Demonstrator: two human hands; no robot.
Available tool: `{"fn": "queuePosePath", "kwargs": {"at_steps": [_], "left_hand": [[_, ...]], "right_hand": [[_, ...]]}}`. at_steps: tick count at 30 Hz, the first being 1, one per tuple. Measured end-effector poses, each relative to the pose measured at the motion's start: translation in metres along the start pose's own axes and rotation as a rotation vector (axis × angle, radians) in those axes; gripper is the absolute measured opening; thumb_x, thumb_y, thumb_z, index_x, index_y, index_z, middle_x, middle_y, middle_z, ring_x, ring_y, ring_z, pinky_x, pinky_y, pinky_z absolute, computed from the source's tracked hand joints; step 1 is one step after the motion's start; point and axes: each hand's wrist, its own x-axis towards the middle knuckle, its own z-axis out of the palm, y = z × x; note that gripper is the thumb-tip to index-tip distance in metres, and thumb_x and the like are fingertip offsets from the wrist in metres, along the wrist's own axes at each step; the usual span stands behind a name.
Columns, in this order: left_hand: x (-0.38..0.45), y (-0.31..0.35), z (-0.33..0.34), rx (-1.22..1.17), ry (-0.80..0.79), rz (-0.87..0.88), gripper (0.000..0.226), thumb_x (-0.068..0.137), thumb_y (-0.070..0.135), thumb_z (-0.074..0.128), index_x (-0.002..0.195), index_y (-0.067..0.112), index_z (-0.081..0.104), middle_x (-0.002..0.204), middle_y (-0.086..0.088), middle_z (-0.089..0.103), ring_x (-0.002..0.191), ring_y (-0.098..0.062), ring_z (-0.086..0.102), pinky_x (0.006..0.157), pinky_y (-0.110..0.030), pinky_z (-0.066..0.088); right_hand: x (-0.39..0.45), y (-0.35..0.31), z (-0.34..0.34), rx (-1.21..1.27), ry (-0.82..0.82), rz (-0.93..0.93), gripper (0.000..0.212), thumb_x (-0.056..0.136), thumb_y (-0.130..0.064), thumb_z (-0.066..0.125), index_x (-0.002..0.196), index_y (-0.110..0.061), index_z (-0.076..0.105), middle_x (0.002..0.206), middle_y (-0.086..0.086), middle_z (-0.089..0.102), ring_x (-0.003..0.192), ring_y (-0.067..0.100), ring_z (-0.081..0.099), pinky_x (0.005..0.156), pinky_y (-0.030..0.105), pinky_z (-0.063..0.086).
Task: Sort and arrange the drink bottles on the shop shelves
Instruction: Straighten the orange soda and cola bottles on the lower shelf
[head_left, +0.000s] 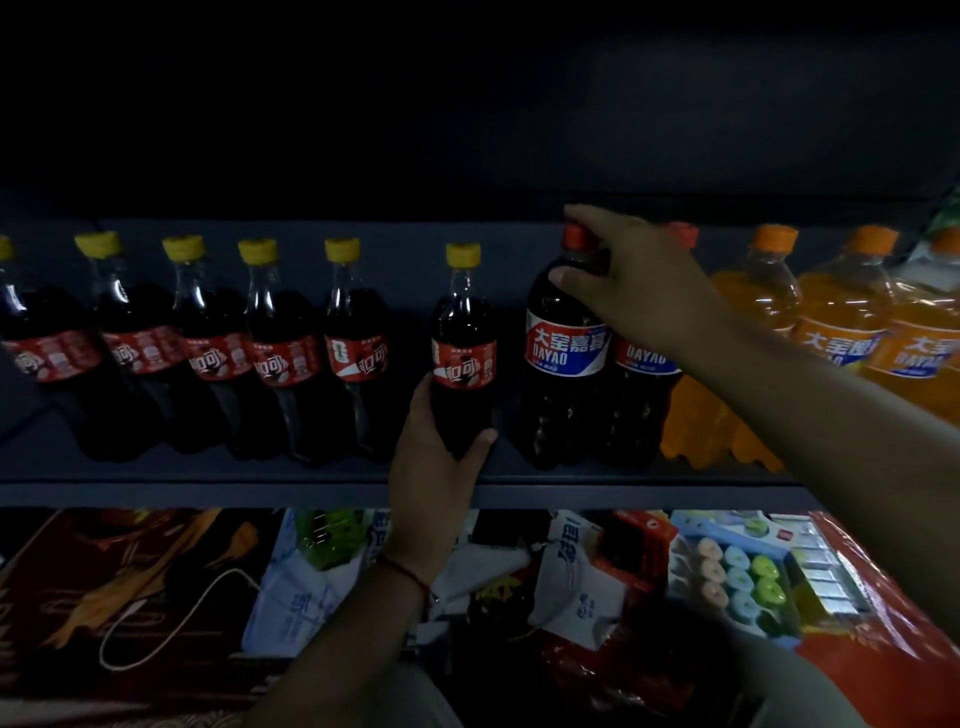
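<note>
Cluttered along the bottom of the frame, below the shelf edge, lie mixed goods: a red printed box (130, 587) at lower left with a white cable (171, 618) looped over it, and a tray of pastel items (737, 577) at lower right. Both forearms rise from there toward the dark shelf (208, 475) across the middle of the frame.

At centre, the left hand (434, 467) is wrapped around the lower body of a small cola bottle (464, 343) with a yellow cap, which stands at or just above the shelf front; whether its base touches the board I cannot tell. Up and to the right, the right hand (634, 280) is closed over the neck and shoulder of a large dark Dayao bottle (566, 343) with a red cap, upright on the shelf.

The sorting looks well along. To the left, a row of yellow-capped cola bottles (218, 348) stands together, though a gap separates them from the held one. A second dark Dayao bottle (647, 364) sits just beside the gripped one, and the orange soda bottles (831, 322) are grouped at the right of the frame. What seems left is closing that gap and squaring labels forward, since several cola labels face different ways.
</note>
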Motion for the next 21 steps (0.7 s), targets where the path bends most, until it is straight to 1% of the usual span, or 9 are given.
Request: {"fn": "queuePosePath", "kwargs": {"at_steps": [2,5,9,12,15,17,18,19,21], "left_hand": [[0.002,0.001,0.004,-0.002,-0.029,-0.010,0.089,0.081,0.040,0.079,0.152,0.035,0.025,0.148,0.013,0.046,0.136,-0.006,0.044,0.112,-0.040,0.042],[0.004,0.003,0.011,0.004,-0.065,-0.027,0.095,0.079,0.047,0.079,0.153,0.040,0.020,0.152,0.014,0.041,0.140,-0.007,0.039,0.112,-0.045,0.041],[0.005,0.003,0.018,0.007,-0.081,-0.013,0.098,0.079,0.050,0.077,0.155,0.042,0.015,0.154,0.013,0.039,0.141,-0.008,0.037,0.112,-0.046,0.041],[0.005,0.004,0.018,0.018,-0.084,-0.004,0.098,0.080,0.053,0.075,0.155,0.041,0.013,0.154,0.012,0.038,0.141,-0.009,0.037,0.112,-0.046,0.041],[0.001,0.012,0.014,0.058,-0.110,0.010,0.102,0.080,0.058,0.072,0.156,0.043,0.005,0.155,0.010,0.034,0.141,-0.009,0.035,0.113,-0.042,0.040],[-0.008,0.021,0.004,0.149,-0.121,0.047,0.099,0.084,0.061,0.066,0.155,0.044,-0.001,0.156,0.007,0.030,0.141,-0.011,0.033,0.110,-0.033,0.039],[-0.012,0.025,-0.005,0.207,-0.091,0.085,0.093,0.086,0.061,0.062,0.155,0.043,0.002,0.155,0.006,0.031,0.139,-0.011,0.033,0.106,-0.029,0.038],[-0.016,0.026,-0.015,0.265,-0.029,0.133,0.086,0.089,0.058,0.060,0.156,0.040,0.009,0.154,0.003,0.034,0.138,-0.012,0.035,0.103,-0.027,0.038],[-0.017,0.022,-0.041,0.366,0.126,0.201,0.073,0.091,0.048,0.063,0.154,0.029,0.029,0.147,-0.003,0.042,0.132,-0.017,0.040,0.101,-0.030,0.041]], "right_hand": [[0.002,0.000,-0.003,0.014,-0.012,0.007,0.064,0.091,-0.032,0.064,0.149,-0.021,0.036,0.145,0.008,0.045,0.127,0.022,0.048,0.093,0.024,0.039],[0.002,0.002,-0.004,0.021,-0.035,0.007,0.066,0.091,-0.033,0.065,0.149,-0.021,0.035,0.146,0.008,0.044,0.128,0.022,0.047,0.094,0.024,0.039],[-0.002,0.005,0.000,0.023,-0.016,0.001,0.067,0.092,-0.034,0.062,0.151,-0.022,0.031,0.146,0.008,0.045,0.129,0.021,0.047,0.094,0.025,0.040],[-0.004,0.005,0.003,0.006,-0.003,-0.003,0.068,0.093,-0.036,0.061,0.152,-0.023,0.028,0.147,0.008,0.043,0.131,0.022,0.045,0.098,0.029,0.040],[-0.005,0.004,0.005,-0.025,0.006,0.001,0.068,0.094,-0.034,0.060,0.152,-0.022,0.027,0.149,0.007,0.039,0.133,0.022,0.041,0.100,0.030,0.039],[-0.007,0.000,0.008,-0.101,0.052,-0.041,0.067,0.093,-0.033,0.061,0.151,-0.018,0.031,0.153,0.007,0.033,0.137,0.024,0.036,0.106,0.034,0.036],[-0.008,-0.005,0.010,-0.159,0.091,-0.113,0.066,0.092,-0.032,0.063,0.149,-0.015,0.036,0.154,0.009,0.032,0.138,0.026,0.035,0.110,0.037,0.034],[-0.009,-0.013,0.013,-0.206,0.116,-0.210,0.063,0.090,-0.032,0.064,0.146,-0.013,0.041,0.152,0.013,0.035,0.138,0.029,0.035,0.112,0.040,0.033],[-0.003,-0.033,0.021,-0.224,0.094,-0.390,0.057,0.088,-0.032,0.065,0.139,-0.010,0.049,0.146,0.016,0.043,0.133,0.032,0.042,0.111,0.042,0.034]]}}
